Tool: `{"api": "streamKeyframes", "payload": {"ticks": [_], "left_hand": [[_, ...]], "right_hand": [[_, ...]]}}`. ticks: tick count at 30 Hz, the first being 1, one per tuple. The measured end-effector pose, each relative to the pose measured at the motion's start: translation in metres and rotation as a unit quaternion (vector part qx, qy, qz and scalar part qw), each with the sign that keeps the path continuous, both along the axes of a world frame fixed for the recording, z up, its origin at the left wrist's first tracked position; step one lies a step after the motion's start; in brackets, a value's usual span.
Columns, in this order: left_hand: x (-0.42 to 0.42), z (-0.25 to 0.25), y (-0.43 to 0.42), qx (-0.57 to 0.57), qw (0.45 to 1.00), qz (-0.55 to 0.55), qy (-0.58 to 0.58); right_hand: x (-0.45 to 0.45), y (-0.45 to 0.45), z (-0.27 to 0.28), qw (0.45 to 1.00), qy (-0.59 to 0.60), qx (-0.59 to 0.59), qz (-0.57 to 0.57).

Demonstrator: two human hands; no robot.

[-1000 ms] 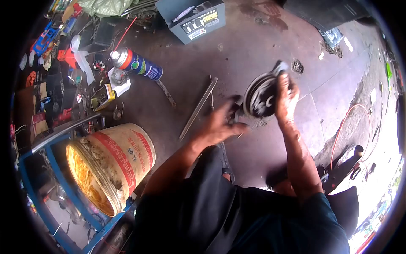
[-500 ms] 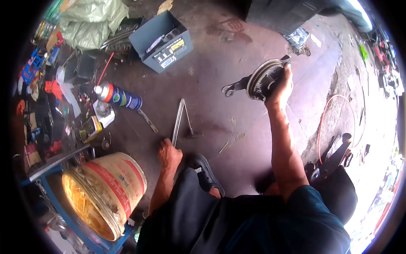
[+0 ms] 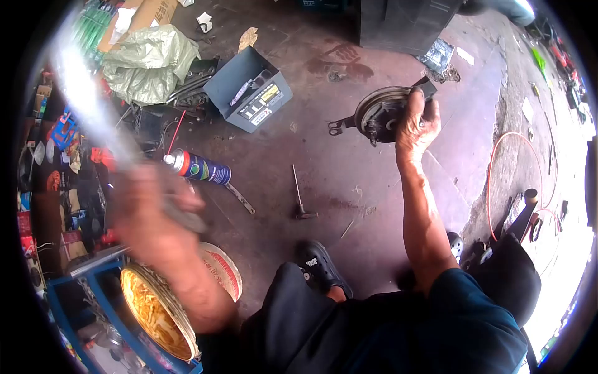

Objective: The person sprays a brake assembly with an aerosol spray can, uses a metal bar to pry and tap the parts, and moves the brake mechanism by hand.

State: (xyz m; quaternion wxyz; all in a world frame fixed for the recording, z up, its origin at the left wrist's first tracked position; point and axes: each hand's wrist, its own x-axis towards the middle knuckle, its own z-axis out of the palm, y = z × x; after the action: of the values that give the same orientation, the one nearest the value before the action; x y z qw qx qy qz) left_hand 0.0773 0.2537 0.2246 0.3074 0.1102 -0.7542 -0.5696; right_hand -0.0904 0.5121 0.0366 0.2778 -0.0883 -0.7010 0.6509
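Note:
My right hand (image 3: 417,131) grips a round, dark drum brake plate (image 3: 380,111), held out over the floor. A short arm with a holed end sticks out from the plate's left side. On the left, my left hand (image 3: 149,218) is raised and smeared by motion. From it a long shiny metal bar (image 3: 93,106) points up and away, also blurred; its exact kind cannot be made out. Below that forearm stands a tub (image 3: 131,280) with yellowish stuff inside, partly hidden. A T-handle wrench (image 3: 298,196) lies on the floor between my hands.
A spray can (image 3: 202,168) lies beside a flat metal strip (image 3: 242,199). An open grey box (image 3: 261,103) stands farther off, near a crumpled sack (image 3: 149,62). Clutter lines the left edge. An orange hose (image 3: 492,181) curves at right. My shoe (image 3: 321,268) is below.
My left hand has swung up and to the left with the metal bar, away from the floor beside the T-handle wrench. My right hand has turned the brake plate slightly. The view has shifted a little.

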Motion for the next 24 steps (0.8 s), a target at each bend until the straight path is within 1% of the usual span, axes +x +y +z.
{"api": "streamKeyframes", "payload": {"ticks": [1, 2, 3, 4, 5, 6, 7, 8, 9, 10, 11, 12, 13, 14, 15, 16, 17, 18, 19, 20, 21, 22, 23, 24], "left_hand": [[-0.006, 0.017, -0.004, 0.036, 0.993, 0.007, 0.108], [-0.007, 0.011, 0.000, 0.063, 0.986, 0.027, 0.150], [-0.009, -0.006, 0.010, 0.090, 0.976, 0.046, 0.193], [0.000, -0.068, 0.029, 0.039, 0.997, 0.021, 0.070], [0.008, -0.129, 0.048, -0.041, 0.997, -0.013, -0.057], [0.017, -0.191, 0.068, -0.130, 0.976, -0.057, -0.166], [0.013, -0.188, 0.077, -0.061, 0.959, -0.127, -0.246], [0.008, -0.184, 0.087, -0.001, 0.925, -0.186, -0.330], [0.006, -0.145, 0.081, 0.075, 0.932, -0.128, -0.330], [0.002, -0.104, 0.071, 0.165, 0.947, -0.062, -0.268], [-0.005, -0.067, 0.054, 0.242, 0.950, 0.015, -0.196], [-0.010, -0.047, 0.034, 0.271, 0.960, -0.003, -0.071], [-0.013, -0.035, 0.021, 0.291, 0.955, -0.027, 0.051], [-0.012, -0.041, 0.033, 0.361, 0.928, -0.034, 0.087], [-0.013, -0.062, 0.053, 0.429, 0.893, -0.041, 0.128], [-0.003, -0.102, 0.070, 0.351, 0.916, -0.090, -0.173], [0.007, -0.141, 0.087, 0.184, 0.854, -0.224, -0.432], [0.010, -0.142, 0.100, 0.300, 0.814, -0.231, -0.440], [0.007, -0.145, 0.105, 0.407, 0.764, -0.243, -0.438], [0.000, -0.109, 0.087, 0.336, 0.822, -0.180, -0.424], [-0.008, -0.059, 0.080, 0.277, 0.910, -0.101, -0.292], [-0.009, -0.045, 0.051, 0.371, 0.903, -0.053, -0.208], [-0.009, -0.038, 0.014, 0.360, 0.928, -0.097, -0.026], [-0.011, -0.047, 0.015, 0.233, 0.969, -0.072, 0.032]], "right_hand": [[0.001, 0.001, 0.006, 1.000, 0.010, 0.008, -0.004], [0.002, -0.003, 0.015, 0.998, 0.026, 0.036, -0.036], [0.004, -0.005, 0.021, 0.998, 0.037, 0.026, -0.043], [0.007, -0.008, 0.027, 0.997, 0.049, 0.013, -0.050], [0.008, -0.013, 0.032, 0.997, 0.061, 0.001, -0.054], [0.008, -0.021, 0.037, 0.994, 0.075, -0.058, -0.050], [0.011, -0.016, 0.039, 0.976, 0.144, 0.159, -0.040], [0.006, -0.013, 0.040, 0.989, 0.103, 0.089, -0.060], [0.004, -0.008, 0.038, 0.994, 0.058, 0.025, -0.086], [0.010, -0.004, 0.035, 0.994, -0.002, -0.039, -0.099], [0.005, 0.004, 0.033, 0.993, 0.048, -0.051, -0.092], [0.004, 0.011, 0.029, 0.995, 0.043, -0.048, -0.074], [0.006, 0.012, 0.024, 0.997, 0.034, -0.046, -0.061], [0.005, 0.007, 0.022, 0.992, 0.041, -0.108, -0.056], [0.008, 0.001, 0.023, 0.993, 0.043, -0.091, -0.061], [0.013, -0.009, 0.028, 0.994, 0.050, -0.075, -0.065], [0.015, -0.017, 0.031, 0.995, 0.053, -0.057, -0.066], [0.013, -0.018, 0.025, 0.988, 0.128, 0.054, -0.062], [0.010, -0.018, 0.024, 0.991, 0.123, 0.009, -0.049], [0.008, -0.014, 0.023, 0.992, 0.118, -0.029, -0.045], [0.016, -0.004, 0.019, 0.993, 0.096, -0.060, -0.033], [0.018, 0.006, 0.021, 0.995, 0.071, 0.037, -0.065], [0.015, 0.006, 0.015, 0.993, 0.080, 0.000, -0.090], [0.010, 0.008, 0.011, 0.995, 0.073, -0.025, -0.070]]}}
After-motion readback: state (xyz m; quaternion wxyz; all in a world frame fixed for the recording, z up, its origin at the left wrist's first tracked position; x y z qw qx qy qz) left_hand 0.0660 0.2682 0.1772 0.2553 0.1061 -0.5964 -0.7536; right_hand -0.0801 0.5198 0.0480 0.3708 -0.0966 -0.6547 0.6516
